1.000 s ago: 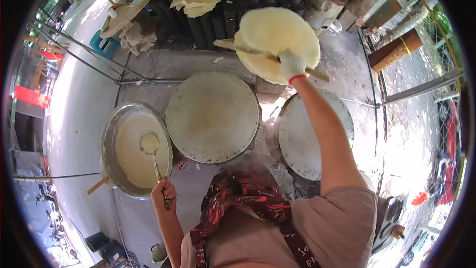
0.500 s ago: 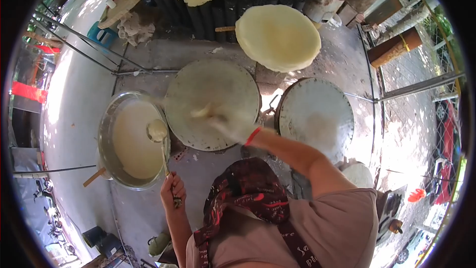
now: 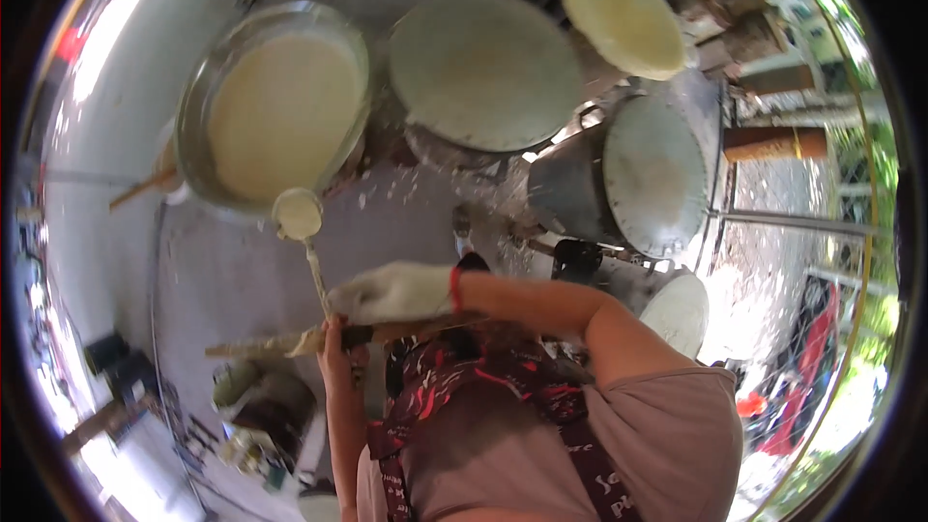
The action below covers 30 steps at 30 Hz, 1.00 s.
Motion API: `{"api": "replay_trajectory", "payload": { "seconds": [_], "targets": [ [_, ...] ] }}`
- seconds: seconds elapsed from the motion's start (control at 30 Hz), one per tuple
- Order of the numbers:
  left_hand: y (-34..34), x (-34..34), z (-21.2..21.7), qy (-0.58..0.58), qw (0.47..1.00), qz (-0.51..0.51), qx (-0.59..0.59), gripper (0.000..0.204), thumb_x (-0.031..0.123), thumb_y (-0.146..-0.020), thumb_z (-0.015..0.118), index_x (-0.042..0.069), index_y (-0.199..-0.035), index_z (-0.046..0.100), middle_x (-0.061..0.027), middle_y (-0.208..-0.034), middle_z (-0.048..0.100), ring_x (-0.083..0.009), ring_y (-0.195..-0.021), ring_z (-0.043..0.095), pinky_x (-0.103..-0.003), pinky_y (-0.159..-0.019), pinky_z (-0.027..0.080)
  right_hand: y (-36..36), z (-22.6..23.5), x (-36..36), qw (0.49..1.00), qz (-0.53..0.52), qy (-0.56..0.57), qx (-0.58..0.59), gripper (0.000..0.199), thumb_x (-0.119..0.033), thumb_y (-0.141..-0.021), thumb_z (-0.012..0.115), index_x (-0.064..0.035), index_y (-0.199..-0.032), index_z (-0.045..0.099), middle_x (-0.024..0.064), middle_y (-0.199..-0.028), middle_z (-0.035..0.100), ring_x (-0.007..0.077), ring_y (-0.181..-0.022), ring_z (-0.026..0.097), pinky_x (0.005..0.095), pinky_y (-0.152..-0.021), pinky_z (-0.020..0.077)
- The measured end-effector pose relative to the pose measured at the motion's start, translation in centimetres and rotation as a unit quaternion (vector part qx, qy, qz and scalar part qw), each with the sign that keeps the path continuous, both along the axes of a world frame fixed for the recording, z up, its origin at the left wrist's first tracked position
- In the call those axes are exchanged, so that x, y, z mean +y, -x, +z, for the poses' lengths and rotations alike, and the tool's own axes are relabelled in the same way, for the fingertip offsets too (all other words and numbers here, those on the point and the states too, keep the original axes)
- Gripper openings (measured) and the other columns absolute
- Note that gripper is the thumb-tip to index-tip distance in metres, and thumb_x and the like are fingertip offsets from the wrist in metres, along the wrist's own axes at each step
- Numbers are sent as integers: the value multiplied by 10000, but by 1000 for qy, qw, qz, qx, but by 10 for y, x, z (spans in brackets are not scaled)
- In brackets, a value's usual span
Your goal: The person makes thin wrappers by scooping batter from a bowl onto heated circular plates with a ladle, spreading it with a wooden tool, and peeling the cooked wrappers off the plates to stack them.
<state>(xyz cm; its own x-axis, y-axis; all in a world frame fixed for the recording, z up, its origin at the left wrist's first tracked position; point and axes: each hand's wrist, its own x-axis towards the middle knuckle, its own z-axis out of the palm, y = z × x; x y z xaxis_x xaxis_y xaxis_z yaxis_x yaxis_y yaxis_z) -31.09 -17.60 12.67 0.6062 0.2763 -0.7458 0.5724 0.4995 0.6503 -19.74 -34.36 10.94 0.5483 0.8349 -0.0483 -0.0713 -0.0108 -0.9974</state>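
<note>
My left hand (image 3: 338, 360) is closed round the handle of a ladle (image 3: 298, 213), whose round bowl is filled or coated with pale batter. A long flat wooden spatula (image 3: 263, 346), its left end smeared with batter, crosses at the same hand. My right hand (image 3: 394, 292), in a pale glove with a red band at the wrist, is blurred just above the spatula and close to the ladle handle; its fingers cannot be made out. Beyond the ladle is a large metal bowl (image 3: 193, 140) of batter (image 3: 285, 116). To its right stands a round griddle (image 3: 483, 68).
A second round griddle (image 3: 657, 174) sits on a dark metal drum (image 3: 570, 188) at right. A thin round pancake (image 3: 623, 19) lies at the far right on a stick. A pale round lid or plate (image 3: 677, 314) is nearer. Dark containers (image 3: 121, 362) stand lower left.
My right hand has come back from the griddle toward my left hand. The spatula now lies across at my left hand. The view has shifted, and the ladle is nearer to me.
</note>
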Motion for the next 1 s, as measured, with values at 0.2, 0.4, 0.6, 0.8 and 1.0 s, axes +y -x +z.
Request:
{"api": "replay_trajectory", "payload": {
  "seconds": [0.2,0.4,0.6,0.8,1.0],
  "targets": [
    [63,36,-36,41,987,142,58,192,268,-909,566,83,-959,567,-3,-717,555,-58,-404,381,-202,-340,299,-27,-140,-62,855,-228,271,380,270,-269,-907,536,-100,-1106,605,38,-868,645,98,-676,611,248,-572,489],
    [71,47,-53,87,959,242,118,198,250,-937,518,76,-1029,536,-1,-774,547,-50,-404,353,-187,-328,289,-78,-343,-154,696,-459,220,507,70,-191,-905,540,-143,-885,588,24,-744,609,168,-658,595,333,-542,483],
    [73,55,-66,167,944,273,78,262,249,-964,454,40,-1121,475,-4,-767,485,-31,-384,322,-167,-291,273,-138,-402,-154,636,-571,221,471,150,-166,-930,519,-37,-874,574,144,-783,623,248,-608,598,373,-539,548],
    [65,53,-69,175,939,287,79,276,238,-965,441,29,-1146,449,-5,-801,477,-19,-378,311,-162,-289,279,-143,-422,-154,607,-586,159,512,109,-105,-925,513,-24,-884,573,132,-788,602,254,-700,599,364,-612,561],
    [63,47,-71,173,937,297,67,286,228,-963,439,10,-1148,434,-1,-775,455,-18,-373,310,-165,-286,285,-145,-439,-167,630,-566,223,482,98,-101,-913,544,-34,-855,585,85,-698,571,200,-581,560,325,-516,519]
  ]
}}
